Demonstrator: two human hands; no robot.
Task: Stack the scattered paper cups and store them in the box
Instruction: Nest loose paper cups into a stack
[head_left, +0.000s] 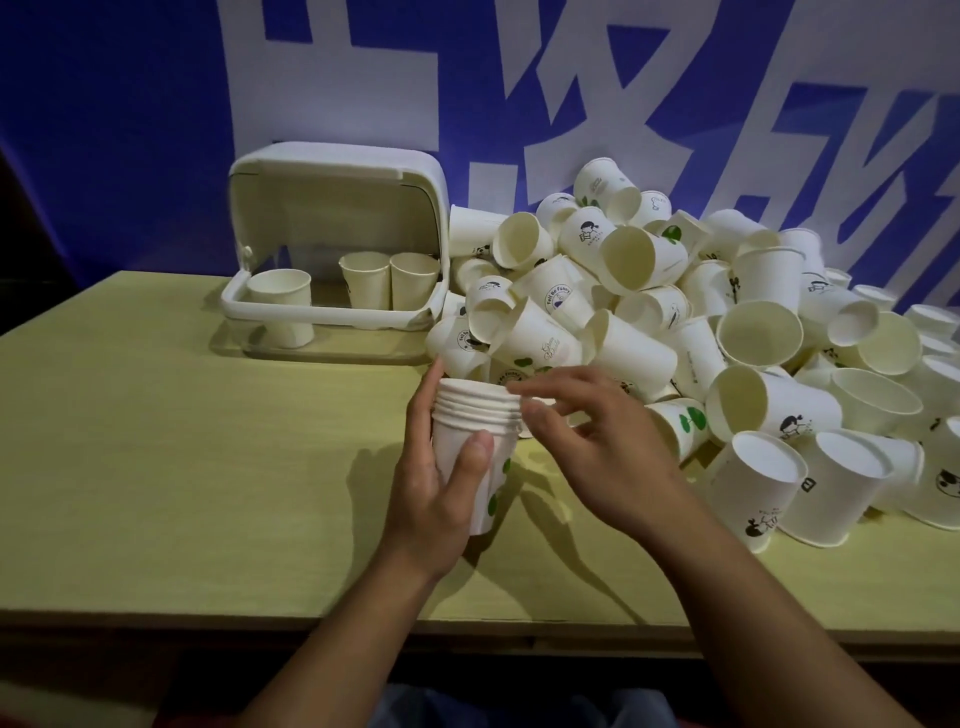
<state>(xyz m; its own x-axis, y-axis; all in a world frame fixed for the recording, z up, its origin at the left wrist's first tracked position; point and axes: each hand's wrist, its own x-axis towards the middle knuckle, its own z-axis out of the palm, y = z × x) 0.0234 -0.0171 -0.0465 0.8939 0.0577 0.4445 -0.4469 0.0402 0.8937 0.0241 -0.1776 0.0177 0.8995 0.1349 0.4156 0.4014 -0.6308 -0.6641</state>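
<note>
Plainly, the likeliest mishap is an avalanche: the big heap of loose white paper cups with printed cartoon and green-leaf marks (675, 332) leans against itself at the right, and its near-left edge lies just beside the nested stack of white paper cups (475, 452), so a careless pull from low in the heap could send cups rolling over the near edge of the pale yellow wooden tabletop (182, 467). The left hand (441, 483) is wrapped round the stack, thumb across its front, holding it upright just above the tabletop; the right hand (587, 441) hovers by the stack's rims with fingers loosely spread, and I cannot tell that it holds anything. A squeeze too hard could crumple the thin walls and jam the nesting. The white plastic storage box with its raised lid (337, 249) stands far left, touching the heap, three cups or short stacks already inside. Open room lies left and near; the right is crowded.
</note>
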